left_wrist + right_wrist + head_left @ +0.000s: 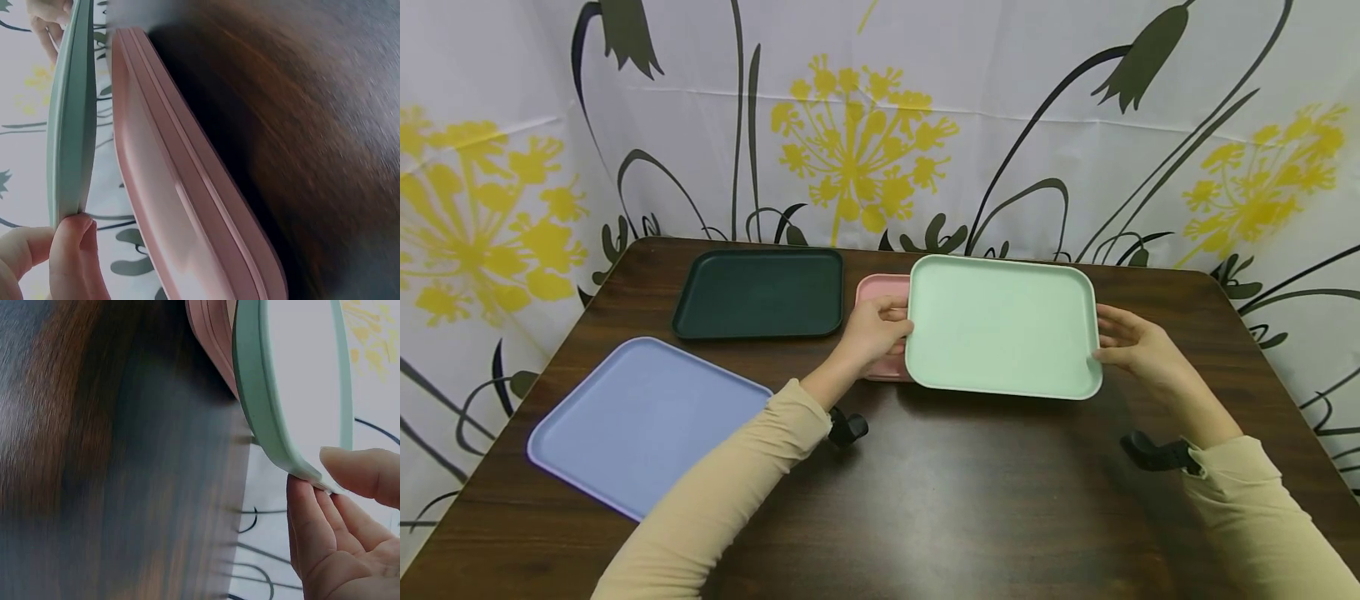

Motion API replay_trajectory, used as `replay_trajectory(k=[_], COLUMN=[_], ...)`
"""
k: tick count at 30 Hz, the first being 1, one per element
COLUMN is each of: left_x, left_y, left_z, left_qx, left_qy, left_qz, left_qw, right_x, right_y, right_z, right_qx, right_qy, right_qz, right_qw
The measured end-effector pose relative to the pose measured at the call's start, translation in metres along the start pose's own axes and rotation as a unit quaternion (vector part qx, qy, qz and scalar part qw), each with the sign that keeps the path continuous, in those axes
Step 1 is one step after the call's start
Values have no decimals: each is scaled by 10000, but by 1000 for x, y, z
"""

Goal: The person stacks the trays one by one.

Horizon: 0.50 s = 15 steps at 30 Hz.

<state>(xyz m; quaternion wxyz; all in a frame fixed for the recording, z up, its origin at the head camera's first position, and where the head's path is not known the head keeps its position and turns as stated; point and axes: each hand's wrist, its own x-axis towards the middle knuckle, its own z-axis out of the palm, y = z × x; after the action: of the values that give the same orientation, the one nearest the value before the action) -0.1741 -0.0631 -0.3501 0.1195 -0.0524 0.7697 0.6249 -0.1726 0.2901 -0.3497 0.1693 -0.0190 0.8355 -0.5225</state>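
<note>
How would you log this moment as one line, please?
left hand: pinches mint tray | right hand: grips opposite edge | mint tray: held above pink tray | blue tray, dark green tray: on table

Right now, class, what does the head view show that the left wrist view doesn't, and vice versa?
Only the head view shows the dark green tray and the blue tray.

Only the left wrist view shows the gap between the pink tray and the pale green tray, and ridges along the pink side.

Both show these last two trays, left hand, right hand, wooden table and patterned cloth.
</note>
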Motion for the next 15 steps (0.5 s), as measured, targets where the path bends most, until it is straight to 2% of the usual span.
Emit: replay_trajectory(k=[15], left_x=[3], left_y=[-1], left_z=[-22], left_qx=[466], left_qy=[295], left_qz=[-30], left_qw=[9985], right_x=[10], right_y=[-8], right_z=[22], right_qx=[365], right_qy=[46], right_qz=[17], right_qw=[9993])
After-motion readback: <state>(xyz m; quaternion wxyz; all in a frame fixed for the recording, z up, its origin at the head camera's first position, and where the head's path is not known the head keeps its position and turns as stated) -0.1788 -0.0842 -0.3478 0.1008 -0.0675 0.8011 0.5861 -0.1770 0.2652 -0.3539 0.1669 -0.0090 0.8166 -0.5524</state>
